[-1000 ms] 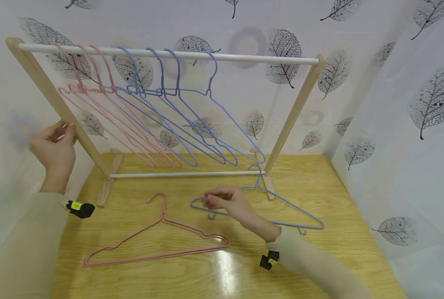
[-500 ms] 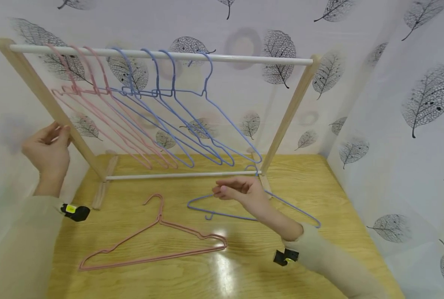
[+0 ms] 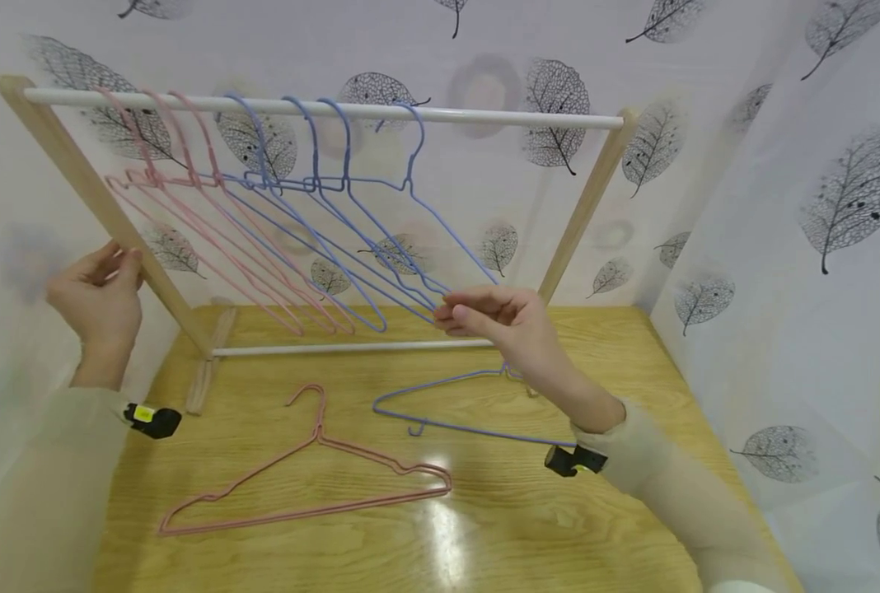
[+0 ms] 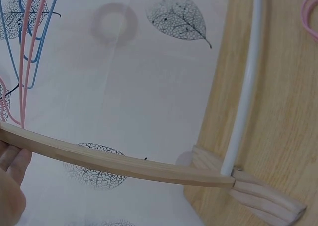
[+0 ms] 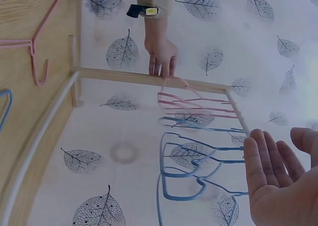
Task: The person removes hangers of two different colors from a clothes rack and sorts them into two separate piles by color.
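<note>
My left hand (image 3: 102, 292) holds the left wooden post (image 3: 84, 177) of a hanger rack, its fingertips and thumb at the post's edge. In the left wrist view, the fingers (image 4: 19, 164) lie against this post. From the white top rail (image 3: 470, 114) hang three pink hangers (image 3: 211, 144) on the left and several blue hangers (image 3: 347, 148) beside them. My right hand (image 3: 514, 329) is raised with nothing in it, fingers extended, and overlaps the lower ends of the blue hangers in the head view. In the right wrist view, the right palm (image 5: 273, 201) shows near the top rail.
A pink hanger (image 3: 319, 430) lies on the wooden table (image 3: 336, 560) in front of the rack. Behind it lies a blue hanger (image 3: 470, 429), partly covered by the right hand. The lower rail (image 3: 351, 347) and right post (image 3: 588, 202) bound the rack. Leaf-patterned sheeting (image 3: 766, 329) surrounds the table.
My right hand has risen from over the blue hanger on the table, up and rightward to the lower ends of the hanging blue hangers. The left hand stays at the post.
</note>
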Motion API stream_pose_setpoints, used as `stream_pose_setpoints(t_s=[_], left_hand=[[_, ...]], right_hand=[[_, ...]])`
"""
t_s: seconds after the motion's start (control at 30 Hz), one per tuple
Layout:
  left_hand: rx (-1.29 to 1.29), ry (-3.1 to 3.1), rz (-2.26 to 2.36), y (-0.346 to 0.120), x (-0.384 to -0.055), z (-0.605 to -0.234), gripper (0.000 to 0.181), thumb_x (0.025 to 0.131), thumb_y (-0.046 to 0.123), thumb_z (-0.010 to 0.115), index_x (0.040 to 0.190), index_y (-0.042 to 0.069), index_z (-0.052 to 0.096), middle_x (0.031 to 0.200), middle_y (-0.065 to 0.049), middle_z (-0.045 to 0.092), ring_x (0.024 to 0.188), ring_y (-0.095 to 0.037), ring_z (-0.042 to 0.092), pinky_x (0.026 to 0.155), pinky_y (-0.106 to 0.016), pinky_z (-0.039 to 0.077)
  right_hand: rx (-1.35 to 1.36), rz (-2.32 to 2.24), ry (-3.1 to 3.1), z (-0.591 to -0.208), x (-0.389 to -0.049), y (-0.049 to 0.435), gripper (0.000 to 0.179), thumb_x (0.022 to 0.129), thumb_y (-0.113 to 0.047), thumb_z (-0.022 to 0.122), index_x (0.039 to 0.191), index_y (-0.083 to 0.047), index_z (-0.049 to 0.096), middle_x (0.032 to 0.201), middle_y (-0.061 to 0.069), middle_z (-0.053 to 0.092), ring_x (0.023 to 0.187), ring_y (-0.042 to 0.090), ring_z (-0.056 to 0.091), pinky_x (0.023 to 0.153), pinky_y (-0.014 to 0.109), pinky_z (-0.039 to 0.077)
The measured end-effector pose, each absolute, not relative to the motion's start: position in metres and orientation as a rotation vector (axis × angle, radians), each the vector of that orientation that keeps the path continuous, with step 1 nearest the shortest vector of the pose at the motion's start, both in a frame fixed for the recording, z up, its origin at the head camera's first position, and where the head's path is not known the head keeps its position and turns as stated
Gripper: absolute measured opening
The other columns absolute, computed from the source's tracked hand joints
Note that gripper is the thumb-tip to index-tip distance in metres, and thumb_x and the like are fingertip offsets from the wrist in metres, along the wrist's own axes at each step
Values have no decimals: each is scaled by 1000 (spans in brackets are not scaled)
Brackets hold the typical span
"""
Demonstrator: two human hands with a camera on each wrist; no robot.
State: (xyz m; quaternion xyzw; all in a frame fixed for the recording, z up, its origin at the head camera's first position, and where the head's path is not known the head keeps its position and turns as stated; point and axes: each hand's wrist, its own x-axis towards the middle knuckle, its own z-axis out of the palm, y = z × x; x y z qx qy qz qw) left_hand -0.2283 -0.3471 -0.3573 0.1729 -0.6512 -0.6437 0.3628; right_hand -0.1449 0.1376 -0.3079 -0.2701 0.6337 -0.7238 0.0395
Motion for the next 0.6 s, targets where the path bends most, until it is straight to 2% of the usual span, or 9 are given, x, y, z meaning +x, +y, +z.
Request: stream_pose_setpoints(t_s=[0.13, 0.33, 0.6], left_hand=[[456, -1694, -1638, -348, -229, -358, 30, 92, 9, 80, 122, 6, 78, 82, 21, 75, 68, 7, 71, 66, -4, 60], [459, -1706, -1623, -349, -230, -358, 29, 93, 9, 78, 122, 7, 78, 93, 12, 81, 69, 6, 72, 67, -4, 60], [437, -1662, -1679, -350, -229, -358, 29, 91, 9, 81, 120, 6, 79, 86, 15, 78, 69, 5, 73, 66, -4, 60]], right_hand=[[-787, -2220, 1974, -290, -159, 135, 18, 103, -4, 66, 116, -5, 77, 104, -2, 83, 98, 14, 81, 92, 36, 69], [-703, -2292, 1930, -269, -183, 128, 19, 105, -2, 62, 111, -9, 78, 101, 0, 83, 93, 14, 81, 91, 33, 69], [-729, -2349, 2010, -254, -217, 122, 17, 104, -3, 64, 114, -4, 77, 96, -1, 83, 90, 12, 81, 87, 29, 70]])
